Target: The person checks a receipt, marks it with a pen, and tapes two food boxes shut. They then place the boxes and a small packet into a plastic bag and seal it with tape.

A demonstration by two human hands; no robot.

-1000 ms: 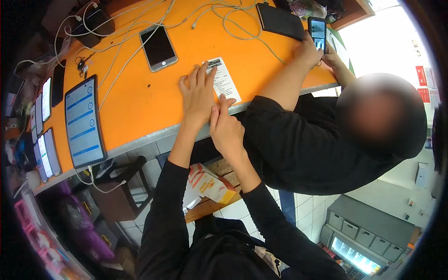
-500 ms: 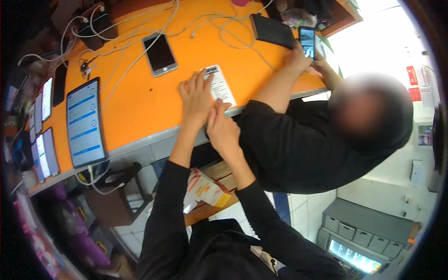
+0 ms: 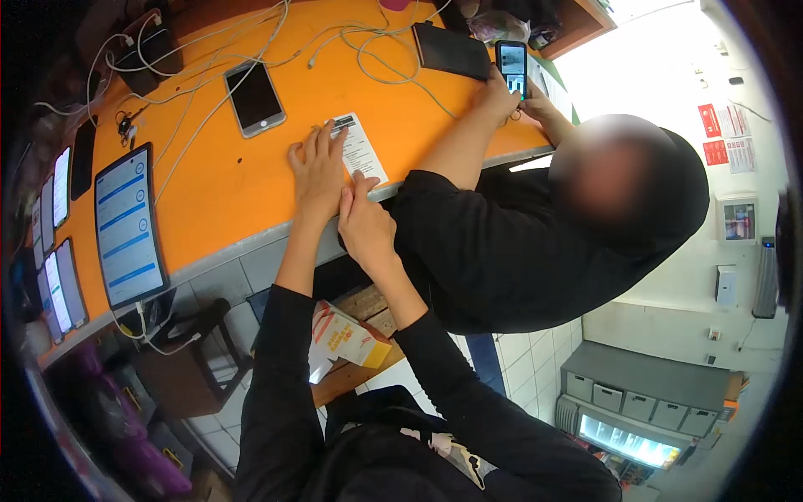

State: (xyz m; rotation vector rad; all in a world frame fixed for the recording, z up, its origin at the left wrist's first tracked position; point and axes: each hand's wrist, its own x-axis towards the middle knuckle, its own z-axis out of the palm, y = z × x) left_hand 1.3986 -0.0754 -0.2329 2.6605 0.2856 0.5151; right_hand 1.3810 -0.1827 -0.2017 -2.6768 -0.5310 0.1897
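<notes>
A white printed card (image 3: pixel 361 151) lies on the orange table (image 3: pixel 201 197) near its front edge. My left hand (image 3: pixel 318 171) rests palm down with fingers spread, its fingertips at the card's upper left edge. Close beside it, my right hand (image 3: pixel 366 230) has its index finger stretched onto the card's lower end, with the thumb apart. Its other fingers are partly hidden. Neither hand grips anything. A silver phone with a dark screen (image 3: pixel 255 98) lies beyond my left hand, a white cable across it.
Left is a lit tablet (image 3: pixel 131 226) with several phones beyond it. A person in black (image 3: pixel 510 251) leans at the right, holding a phone (image 3: pixel 511 71) near a black notebook (image 3: pixel 452 52). A box (image 3: pixel 350 335) sits below the table's edge. Cables cross the tabletop.
The view has shifted, so the whole scene sits further left. My hands keep nearly the same pose on the card. The person beside me still holds the phone.
</notes>
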